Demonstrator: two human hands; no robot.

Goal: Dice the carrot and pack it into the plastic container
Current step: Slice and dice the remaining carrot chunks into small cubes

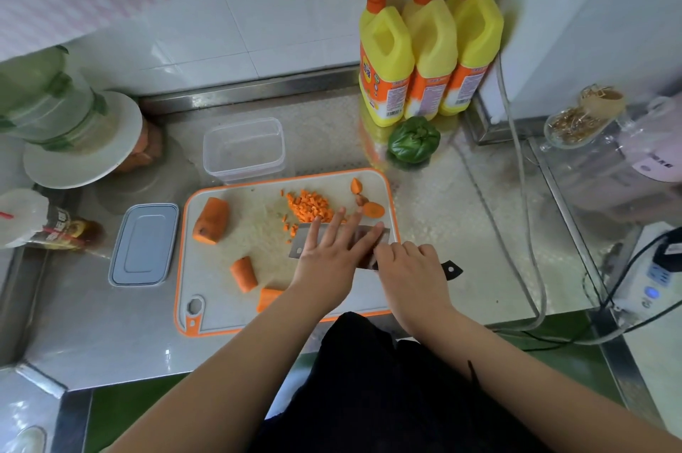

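Note:
On the orange-rimmed cutting board (pixel 228 305) lies a heap of diced carrot (pixel 308 206), with a big carrot chunk (pixel 212 220) at the left and two smaller chunks (pixel 244 273) near the front. A cleaver (pixel 302 244) lies beside the dice. My left hand (pixel 332 253) rests flat on the blade with straight fingers. My right hand (pixel 411 268) grips the cleaver's handle, whose dark end (pixel 451 270) sticks out. The clear plastic container (pixel 244 150) stands empty behind the board, and its grey lid (pixel 144 244) lies left of the board.
Three yellow pump bottles (pixel 428 54) stand at the back right with a green pepper (pixel 414 142) in front. Carrot ends (pixel 371 209) lie at the board's right. A white plate (pixel 85 146) and jars sit at the left. Cables and a power strip (pixel 653 279) run along the right.

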